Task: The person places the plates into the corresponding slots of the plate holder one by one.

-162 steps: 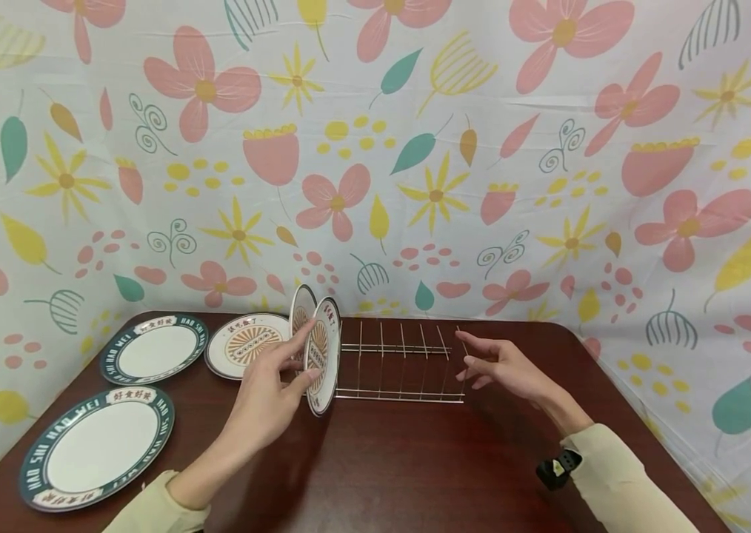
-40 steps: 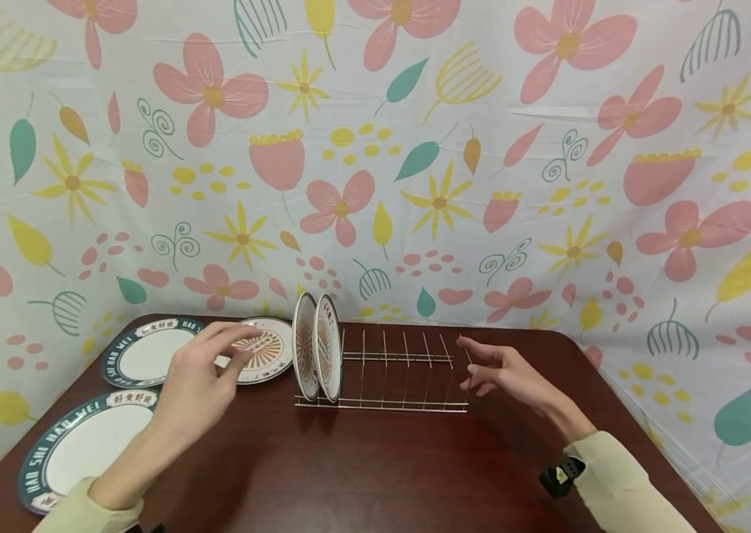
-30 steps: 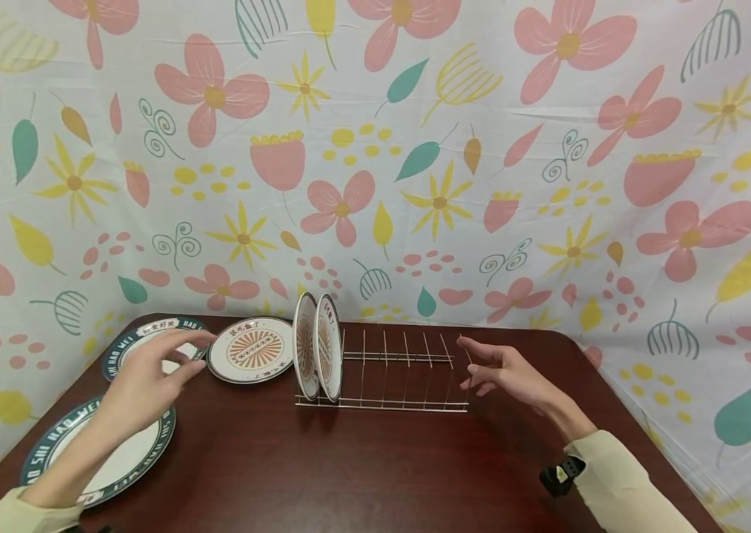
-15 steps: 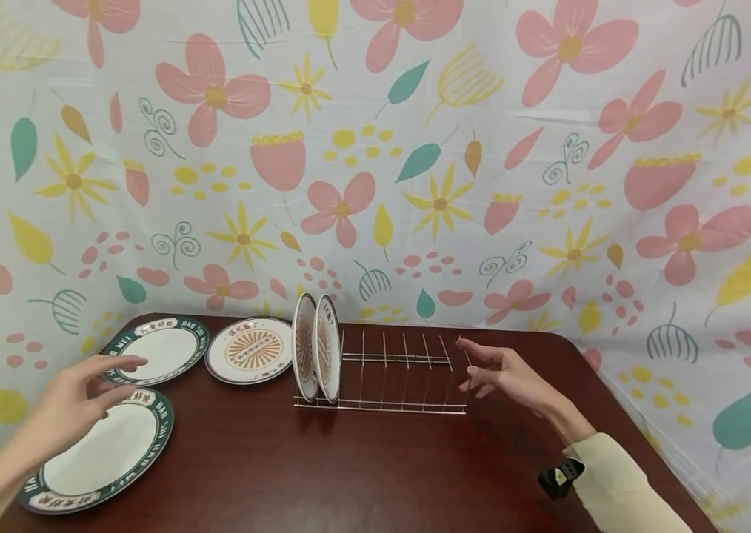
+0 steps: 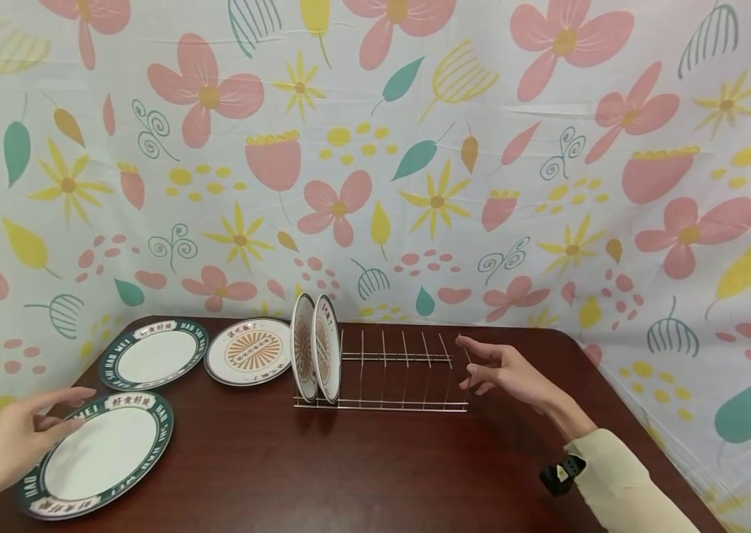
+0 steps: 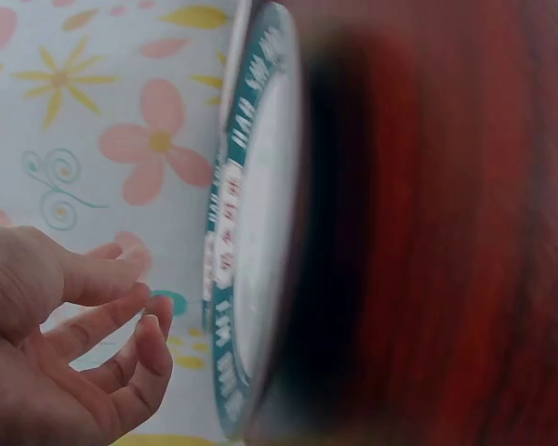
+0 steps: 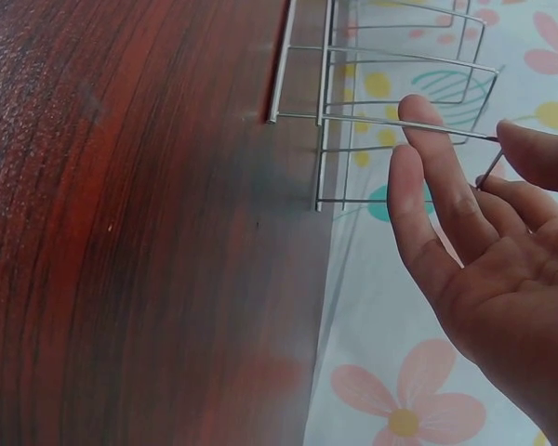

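My left hand is over the left edge of the near green-rimmed plate, fingers loosely bent with nothing between them. In the left wrist view the same hand appears apart from the plate. My right hand pinches the end wire of the metal dish rack between thumb and fingers; the right wrist view shows the thumb against that wire. Two small plates with orange ray patterns, a left one and a right one, stand upright in the rack's left slots.
A second green-rimmed plate lies flat behind the near one. Beside it, another ray-patterned plate lies flat just left of the rack. All rest on a dark wooden table backed by a flowered cloth.
Earlier my left hand held the right upright plate at the rack; that plate now stands released there. The left hand has since moved left and down to the near green-rimmed plate. The right hand stays.
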Demonstrator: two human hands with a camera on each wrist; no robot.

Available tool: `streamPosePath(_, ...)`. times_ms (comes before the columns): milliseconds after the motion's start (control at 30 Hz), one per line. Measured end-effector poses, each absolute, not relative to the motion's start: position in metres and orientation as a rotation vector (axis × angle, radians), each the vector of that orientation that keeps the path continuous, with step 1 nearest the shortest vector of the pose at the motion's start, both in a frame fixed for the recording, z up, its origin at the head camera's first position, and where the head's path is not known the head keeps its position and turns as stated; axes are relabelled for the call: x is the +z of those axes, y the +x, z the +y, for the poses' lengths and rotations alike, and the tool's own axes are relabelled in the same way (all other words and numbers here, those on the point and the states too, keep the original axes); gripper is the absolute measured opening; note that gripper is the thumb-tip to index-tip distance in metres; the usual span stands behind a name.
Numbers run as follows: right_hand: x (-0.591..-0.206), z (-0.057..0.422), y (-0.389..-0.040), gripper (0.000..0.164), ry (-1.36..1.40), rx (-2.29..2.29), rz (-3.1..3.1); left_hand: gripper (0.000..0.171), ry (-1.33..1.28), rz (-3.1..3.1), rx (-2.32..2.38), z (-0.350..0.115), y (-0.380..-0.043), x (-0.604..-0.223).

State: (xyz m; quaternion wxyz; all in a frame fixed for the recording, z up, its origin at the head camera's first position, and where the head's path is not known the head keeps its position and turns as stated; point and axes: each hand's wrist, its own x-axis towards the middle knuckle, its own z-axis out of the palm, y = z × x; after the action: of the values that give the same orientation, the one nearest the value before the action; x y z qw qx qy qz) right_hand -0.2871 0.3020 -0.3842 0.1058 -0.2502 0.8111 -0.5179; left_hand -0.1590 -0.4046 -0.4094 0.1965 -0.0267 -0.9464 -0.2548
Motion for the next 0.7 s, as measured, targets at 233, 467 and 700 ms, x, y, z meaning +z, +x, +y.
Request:
streamPosePath(233, -0.382, 0.302, -0.286, 0.064, -0.740, -1.529, 2.388, 0.039, 0.034, -2.717, -0.561, -0.411, -0.159, -0.419)
streamPosePath(467, -0.380, 0.302, -0.285, 0.063, -0.734, -1.523, 2.393, 0.046, 0.132, -2.772, -0.493, -0.414, -0.157, -0.425)
streamPosePath(700, -0.381, 0.302, -0.284, 0.062, -0.736, -1.512, 2.405, 0.051, 0.128, -2.843, -0.503, -0.415, -0.155, -0.429)
